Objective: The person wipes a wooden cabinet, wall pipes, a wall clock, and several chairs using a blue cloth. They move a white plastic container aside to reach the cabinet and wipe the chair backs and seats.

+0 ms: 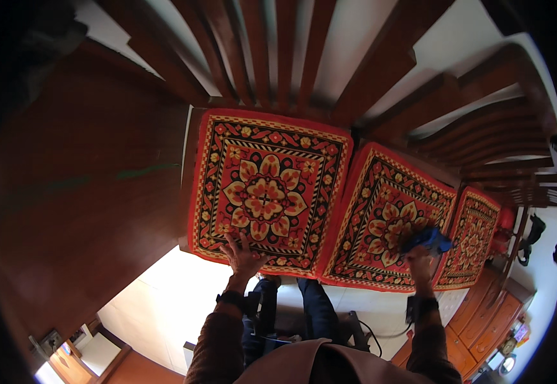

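Observation:
My left hand (244, 257) rests with spread fingers on the front edge of a red floral seat cushion (269, 192). Out to the right, my right hand (418, 261) grips a crumpled blue cloth (427, 241) over a second cushion (384, 211) of the same pattern. The cloth covers part of that cushion's flower motif. Beyond it lies a third matching cushion (473, 237). All of them sit in a row on a dark wooden slatted bench (285, 53). A dark band is on each of my wrists.
A large brown wooden door (81, 187) with a metal handle (50, 342) stands close on the left. Wooden drawers (487, 319) are at the lower right, with small items on top. A black cable (374, 336) hangs near my legs. Bright light falls on the pale tiled floor (163, 307).

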Tool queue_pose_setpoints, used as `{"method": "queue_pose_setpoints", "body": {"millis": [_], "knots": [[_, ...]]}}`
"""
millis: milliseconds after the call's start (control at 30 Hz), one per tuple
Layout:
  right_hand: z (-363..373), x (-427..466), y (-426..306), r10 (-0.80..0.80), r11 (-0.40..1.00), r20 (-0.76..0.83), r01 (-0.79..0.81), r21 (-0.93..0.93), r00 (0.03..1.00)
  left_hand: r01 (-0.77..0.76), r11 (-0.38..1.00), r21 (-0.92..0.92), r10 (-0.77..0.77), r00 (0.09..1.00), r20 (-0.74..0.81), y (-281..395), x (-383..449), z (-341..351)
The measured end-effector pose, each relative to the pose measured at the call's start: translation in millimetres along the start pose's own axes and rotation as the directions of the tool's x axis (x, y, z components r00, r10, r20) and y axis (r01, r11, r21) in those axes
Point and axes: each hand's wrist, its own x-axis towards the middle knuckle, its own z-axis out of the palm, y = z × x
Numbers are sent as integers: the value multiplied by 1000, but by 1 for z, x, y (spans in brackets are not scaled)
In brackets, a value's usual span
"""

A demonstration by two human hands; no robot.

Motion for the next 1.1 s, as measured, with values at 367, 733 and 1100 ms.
{"method": "queue_pose_setpoints", "body": {"millis": [367, 733, 1100], "knots": [[-60, 40, -302, -262, 89, 606, -606, 790, 751, 239, -50, -970, 505, 844, 182, 45, -63, -74], [-71, 59, -453, -232, 168, 397, -365, 916, 888, -561, 127, -818, 805, 540, -246, 61, -192, -239], [-120, 50, -430, -72, 166, 156, -142, 976, 985, -657, 59, -751, 669, 585, -458, -88, -262, -298]]}}
